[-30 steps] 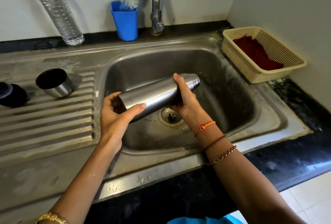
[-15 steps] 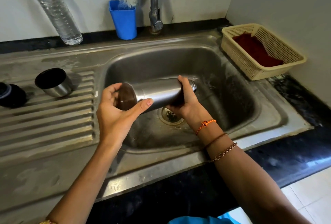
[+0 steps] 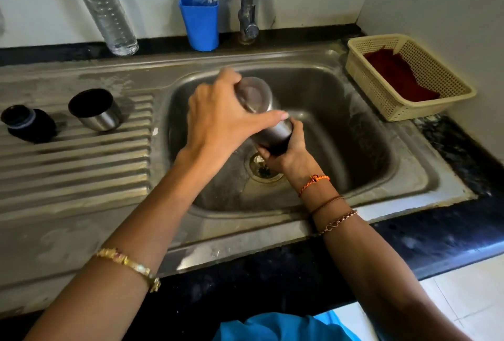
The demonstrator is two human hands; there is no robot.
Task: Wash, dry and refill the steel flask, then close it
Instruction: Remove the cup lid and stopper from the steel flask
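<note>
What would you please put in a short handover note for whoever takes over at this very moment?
Left hand grips the base end of the steel flask; right hand grips its lower end. The flask is tilted, base up, over the sink. Steel cup and black stopper sit on the drainboard; tap looks off. The flask is open. Left: dry with the red cloth, refill, close.

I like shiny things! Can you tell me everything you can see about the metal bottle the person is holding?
The steel flask looks like brushed silver metal, a bit blurred. It has no cap on. It is tipped over above the sink, its flat base up and its mouth end down near the drain. The left hand grips the base end; the right hand wraps round the lower end, hiding the mouth. Nothing else touches it.
</note>
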